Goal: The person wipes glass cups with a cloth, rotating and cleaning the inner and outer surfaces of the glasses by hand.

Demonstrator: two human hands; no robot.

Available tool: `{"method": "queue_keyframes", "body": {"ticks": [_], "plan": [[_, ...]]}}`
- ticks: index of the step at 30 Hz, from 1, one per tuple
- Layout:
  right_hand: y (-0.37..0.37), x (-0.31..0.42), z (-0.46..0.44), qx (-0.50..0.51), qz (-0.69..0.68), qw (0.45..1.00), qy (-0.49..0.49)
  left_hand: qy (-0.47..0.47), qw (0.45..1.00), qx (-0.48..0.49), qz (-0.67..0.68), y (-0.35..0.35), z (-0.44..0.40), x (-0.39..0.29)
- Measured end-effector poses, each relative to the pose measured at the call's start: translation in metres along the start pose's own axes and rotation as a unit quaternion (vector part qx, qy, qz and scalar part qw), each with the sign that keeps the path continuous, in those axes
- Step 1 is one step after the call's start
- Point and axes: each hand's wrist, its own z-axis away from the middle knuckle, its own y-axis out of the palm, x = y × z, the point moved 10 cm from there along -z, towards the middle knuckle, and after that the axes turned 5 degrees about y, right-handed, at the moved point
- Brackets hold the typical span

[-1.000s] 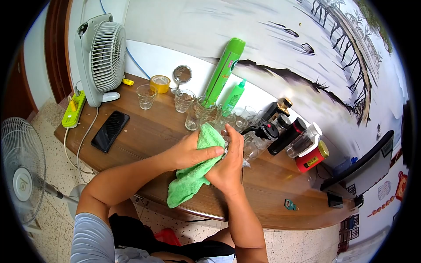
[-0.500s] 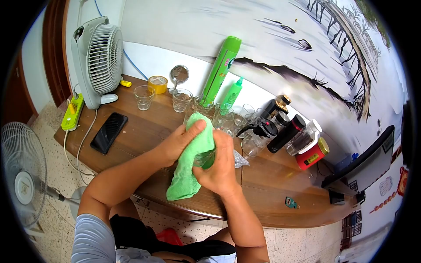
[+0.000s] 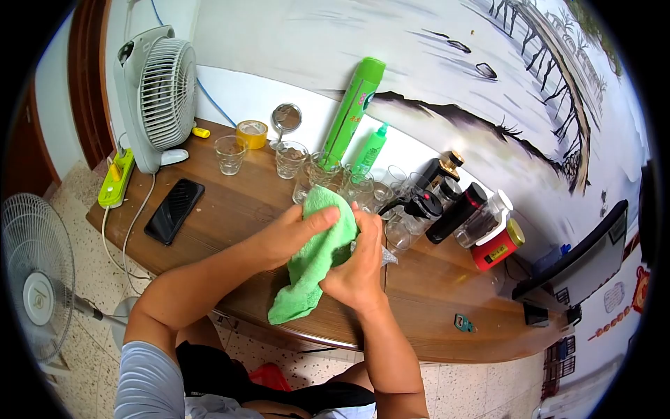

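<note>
A green cloth (image 3: 314,255) hangs between my hands over the near part of the wooden table. My left hand (image 3: 283,237) grips its upper part, thumb pressed on top. With fingers curled, my right hand (image 3: 359,269) holds a drinking glass, now covered by the cloth and fingers. Just beyond them stand several clear glasses, among them one glass (image 3: 290,160) near the mirror and another glass (image 3: 230,155) farther left. Part of a crinkled clear plastic wrapper (image 3: 388,258) shows beside my right hand.
On the wooden table (image 3: 433,300) a black phone (image 3: 174,211) lies left, near a fan (image 3: 157,98) and yellow tape (image 3: 252,134). A green spray can (image 3: 354,112), a green bottle (image 3: 370,150), a black-lidded pot (image 3: 421,206) and a red canister (image 3: 497,244) stand behind.
Both hands and the cloth have shifted slightly right. The cloth has turned over the glass, which showed between my right fingers before and is now hidden.
</note>
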Motion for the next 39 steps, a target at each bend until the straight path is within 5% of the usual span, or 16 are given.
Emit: {"method": "queue_keyframes", "body": {"ticks": [7, 13, 21, 28, 31, 39], "plan": [[0.011, -0.005, 0.004, 0.02, -0.06, 0.998, 0.001, -0.058, 0.982, -0.023, 0.18, -0.016, -0.008, 0.017], [0.005, 0.0, 0.002, -0.016, -0.03, 0.999, -0.015, -0.071, 0.986, -0.068, 0.138, -0.021, -0.006, 0.018], [-0.004, -0.028, 0.005, -0.021, -0.034, 0.993, 0.112, -0.104, 0.993, 0.033, 0.049, 0.002, 0.003, 0.018], [0.013, -0.01, 0.004, 0.049, -0.004, 0.999, 0.002, 0.07, 0.993, 0.03, -0.087, 0.002, -0.001, -0.02], [0.013, -0.008, 0.003, 0.05, -0.016, 0.999, 0.007, 0.074, 0.997, 0.004, -0.034, -0.004, -0.005, -0.011], [0.014, -0.001, 0.004, 0.031, -0.059, 0.998, -0.006, -0.07, 0.986, -0.079, 0.127, -0.032, -0.008, 0.017]]}}
